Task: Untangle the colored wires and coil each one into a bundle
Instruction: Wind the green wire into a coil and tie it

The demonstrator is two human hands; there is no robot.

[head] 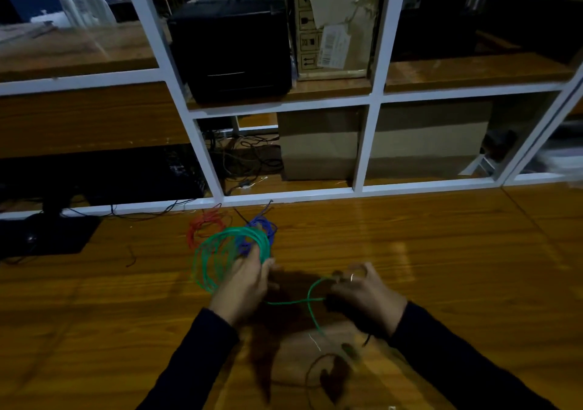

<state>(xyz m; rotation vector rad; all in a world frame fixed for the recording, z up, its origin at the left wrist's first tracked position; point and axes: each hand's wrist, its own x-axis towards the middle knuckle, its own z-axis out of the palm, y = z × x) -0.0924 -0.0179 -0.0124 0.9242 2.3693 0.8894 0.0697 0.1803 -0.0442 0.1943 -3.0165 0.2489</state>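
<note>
Red wire (206, 228) lies loosely coiled on the wooden table (441, 267), far left of the group. Green wire (220, 252), wound in a large coil, is gripped by the left hand (247, 282), fingers curled round its loops. Blue wire (260, 233) sits coiled just behind. Right hand (362, 293) pinches the green wire's free, looping tail.

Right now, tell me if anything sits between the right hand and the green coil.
Nothing visible blocks it. Only bare table and the loose green tail lie between the right hand and the green coil in the left hand.
</note>
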